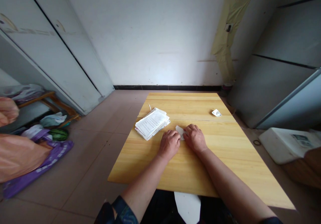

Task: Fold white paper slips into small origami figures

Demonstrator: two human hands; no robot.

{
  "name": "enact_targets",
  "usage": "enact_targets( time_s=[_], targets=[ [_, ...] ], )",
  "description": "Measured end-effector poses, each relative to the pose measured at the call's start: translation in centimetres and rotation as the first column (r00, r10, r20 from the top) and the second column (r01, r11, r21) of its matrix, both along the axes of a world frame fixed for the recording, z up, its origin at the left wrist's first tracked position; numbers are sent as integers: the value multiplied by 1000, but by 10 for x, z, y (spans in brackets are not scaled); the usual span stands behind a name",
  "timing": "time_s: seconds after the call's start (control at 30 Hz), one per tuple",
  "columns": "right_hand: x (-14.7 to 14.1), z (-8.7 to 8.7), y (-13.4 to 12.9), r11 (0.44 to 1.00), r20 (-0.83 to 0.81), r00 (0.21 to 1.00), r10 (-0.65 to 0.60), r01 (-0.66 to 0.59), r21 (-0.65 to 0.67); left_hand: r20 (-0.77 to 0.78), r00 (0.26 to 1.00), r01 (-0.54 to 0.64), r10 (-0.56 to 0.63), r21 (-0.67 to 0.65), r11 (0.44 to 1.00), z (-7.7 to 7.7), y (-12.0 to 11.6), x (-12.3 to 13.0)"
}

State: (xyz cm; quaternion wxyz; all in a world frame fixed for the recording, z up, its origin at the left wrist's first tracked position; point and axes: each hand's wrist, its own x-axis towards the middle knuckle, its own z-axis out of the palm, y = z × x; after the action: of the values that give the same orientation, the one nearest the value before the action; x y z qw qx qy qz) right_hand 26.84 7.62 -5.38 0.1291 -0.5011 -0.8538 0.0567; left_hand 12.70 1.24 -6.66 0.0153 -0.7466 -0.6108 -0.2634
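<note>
A small piece of white paper [179,129], apparently folded, lies on the wooden table [225,163] between my hands. From the left, my left hand [170,144] grips its edge with curled fingers. My right hand [195,138] holds the other side, its fingers bent over the paper and covering part of it. Just beyond my left hand sits an uneven stack of printed sheets [152,123]. A small white object [216,113], perhaps folded paper, rests near the table's far right side.
A thin white strip [149,107] lies behind the stack. White cabinets [62,50] stand at left, near a purple bag [50,157] and a watermelon [59,134] on the floor. At right are a grey refrigerator [276,73] and a white box [288,145].
</note>
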Motion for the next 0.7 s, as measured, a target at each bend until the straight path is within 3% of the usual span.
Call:
enact_targets(
  time_s=[0.37, 0.7],
  targets=[
    [-3, 1, -7, 999, 52, 998, -20, 18, 37, -37, 999, 10, -9, 24, 1000, -2, -6, 0],
    [-2, 0, -4, 998, -110, 993, -35, 29, -58, -56, 998, 12, -10, 34, 999, -3, -6, 0]
  ],
)
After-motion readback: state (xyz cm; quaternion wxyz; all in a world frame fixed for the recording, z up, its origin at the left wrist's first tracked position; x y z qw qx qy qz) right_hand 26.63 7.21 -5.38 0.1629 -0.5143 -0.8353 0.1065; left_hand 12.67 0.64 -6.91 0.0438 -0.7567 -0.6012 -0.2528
